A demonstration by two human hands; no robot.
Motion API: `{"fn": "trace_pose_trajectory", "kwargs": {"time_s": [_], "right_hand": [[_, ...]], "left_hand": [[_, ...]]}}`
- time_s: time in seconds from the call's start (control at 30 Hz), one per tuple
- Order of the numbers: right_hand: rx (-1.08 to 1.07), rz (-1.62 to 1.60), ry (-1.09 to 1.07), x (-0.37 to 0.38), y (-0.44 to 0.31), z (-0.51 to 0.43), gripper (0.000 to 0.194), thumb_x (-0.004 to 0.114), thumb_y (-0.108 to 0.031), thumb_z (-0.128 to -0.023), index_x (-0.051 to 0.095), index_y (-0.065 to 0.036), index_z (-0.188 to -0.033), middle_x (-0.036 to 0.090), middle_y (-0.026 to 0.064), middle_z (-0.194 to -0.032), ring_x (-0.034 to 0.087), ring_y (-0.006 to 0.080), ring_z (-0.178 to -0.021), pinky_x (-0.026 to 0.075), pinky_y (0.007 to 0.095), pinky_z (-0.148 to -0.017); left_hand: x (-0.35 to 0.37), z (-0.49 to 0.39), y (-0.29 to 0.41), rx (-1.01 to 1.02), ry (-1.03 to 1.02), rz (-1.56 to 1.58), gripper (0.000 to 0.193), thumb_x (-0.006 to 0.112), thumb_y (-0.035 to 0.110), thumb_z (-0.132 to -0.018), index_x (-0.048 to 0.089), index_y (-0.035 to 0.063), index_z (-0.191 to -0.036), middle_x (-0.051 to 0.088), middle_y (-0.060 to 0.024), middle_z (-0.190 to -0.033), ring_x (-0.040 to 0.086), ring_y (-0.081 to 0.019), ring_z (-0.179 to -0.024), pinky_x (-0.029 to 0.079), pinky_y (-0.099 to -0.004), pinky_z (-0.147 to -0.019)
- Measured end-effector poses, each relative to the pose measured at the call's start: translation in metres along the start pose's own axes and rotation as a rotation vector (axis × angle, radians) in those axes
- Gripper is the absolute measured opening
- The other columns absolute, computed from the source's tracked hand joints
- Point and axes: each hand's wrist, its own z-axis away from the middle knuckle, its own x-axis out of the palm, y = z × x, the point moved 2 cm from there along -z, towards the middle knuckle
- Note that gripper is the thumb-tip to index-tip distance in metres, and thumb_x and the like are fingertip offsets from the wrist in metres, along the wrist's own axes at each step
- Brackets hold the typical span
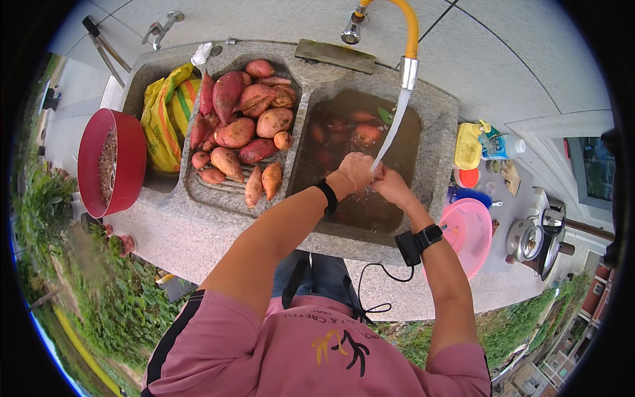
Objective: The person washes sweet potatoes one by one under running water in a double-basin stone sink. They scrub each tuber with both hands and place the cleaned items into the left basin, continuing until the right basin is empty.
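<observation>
My left hand (353,171) and my right hand (390,187) meet over the right basin of a stone sink (439,149), right where the water stream (397,121) comes down. Both hands have curled fingers; whether anything is between them is hidden. Murky brown water (342,106) fills that basin. Reddish sweet potatoes (367,133) show partly through its surface, and a green leaf (384,115) floats near them. The stream runs from a faucet with a yellow flexible neck (412,37). Left of the basin, several soil-marked sweet potatoes (234,133) lie piled on the ribbed stone drainboard (216,193).
A yellow woven sack (166,124) sits in the left basin beside a red tub (131,168). A stone bar (335,55) lies behind the sink. To the right are a pink basin (478,233), a blue brush (469,195), a yellow container (467,146) and a lidded pot (525,240).
</observation>
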Motion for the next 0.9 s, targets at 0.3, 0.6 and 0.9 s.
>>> {"fn": "trace_pose_trajectory", "kwargs": {"time_s": [0.3, 0.6, 0.9], "right_hand": [[-0.668, 0.662, 0.439, 0.006, -0.039, -0.013, 0.014, 0.065, -0.015, -0.079, 0.053, -0.010, -0.086, 0.063, 0.0129, -0.083, 0.068, 0.0355, -0.076, 0.054, 0.0443, -0.066], [0.069, -0.281, -0.238, 0.021, -0.040, -0.013, 0.034, 0.073, -0.029, -0.081, 0.060, -0.006, -0.103, 0.064, 0.0030, -0.080, 0.059, 0.0179, -0.063, 0.048, 0.0331, -0.056], [0.426, -0.441, -0.190, 0.019, 0.051, -0.008, 0.026, 0.063, -0.021, -0.088, 0.060, -0.009, -0.111, 0.061, -0.0001, -0.078, 0.055, 0.0093, -0.066, 0.050, 0.0280, -0.059]], "left_hand": [[0.012, 0.029, -0.035, -0.440, -0.245, 0.992, 0.019, 0.070, 0.013, -0.076, 0.055, 0.0012, -0.079, 0.060, -0.0147, -0.067, 0.064, -0.0246, -0.063, 0.049, -0.0406, -0.060], [-0.043, 0.065, -0.021, -0.051, 0.172, -0.139, 0.040, 0.072, 0.014, -0.074, 0.046, 0.0103, -0.104, 0.064, -0.0110, -0.083, 0.067, -0.0340, -0.076, 0.054, -0.0426, -0.063], [-0.145, 0.120, -0.081, -0.302, 0.585, -0.194, 0.059, 0.077, 0.028, -0.075, 0.047, 0.0079, -0.122, 0.052, -0.0167, -0.099, 0.058, -0.0354, -0.094, 0.049, -0.0448, -0.076]]}}
